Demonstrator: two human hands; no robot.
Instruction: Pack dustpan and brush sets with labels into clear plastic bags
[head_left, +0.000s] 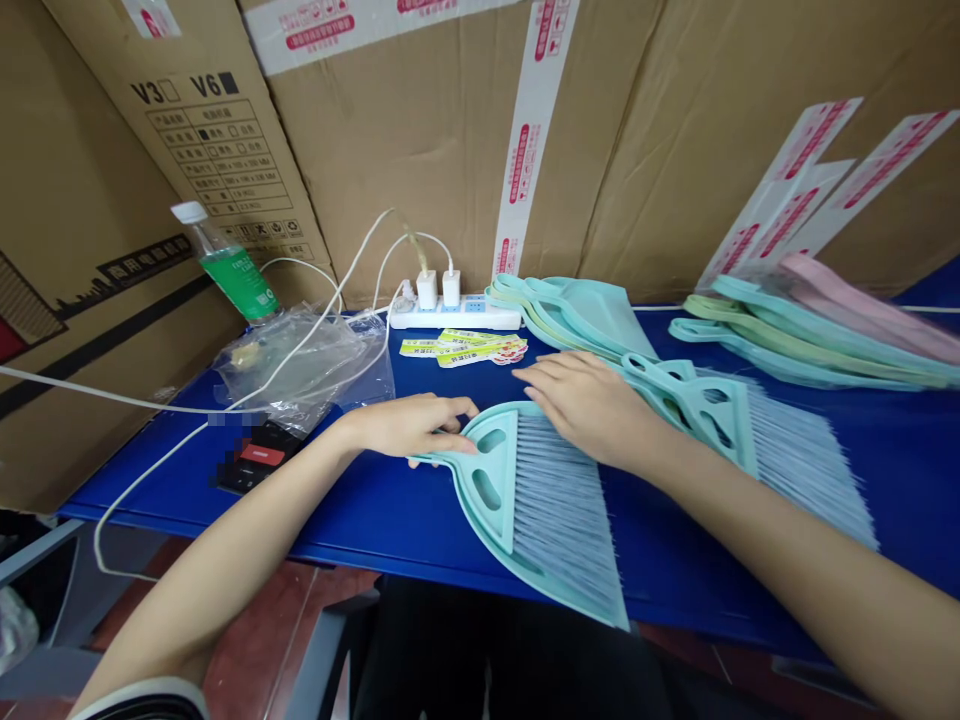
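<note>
A mint-green hand brush (489, 480) with grey-blue bristles lies over a matching dustpan (540, 578) near the table's front edge. My left hand (412, 425) is closed round their handle end, its thumb pressed on the brush head. Stretched out, the fingers of my right hand (589, 405) rest at the upper edge of the bristles; whether the palm touches them I cannot tell. Beyond my right wrist are more mint-green brushes (724, 410), their bristles pointing right. Behind them lies a stack of green dustpans (592, 310).
Yellow printed labels (465, 347) lie by a white power strip (465, 315) with plugged-in chargers. Bottle (238, 280), plastic bag (300, 345) and black box (259, 457) are at left. Coloured dustpans (817, 320) are stacked at right. Cardboard (405, 140) stands behind the blue table (397, 505).
</note>
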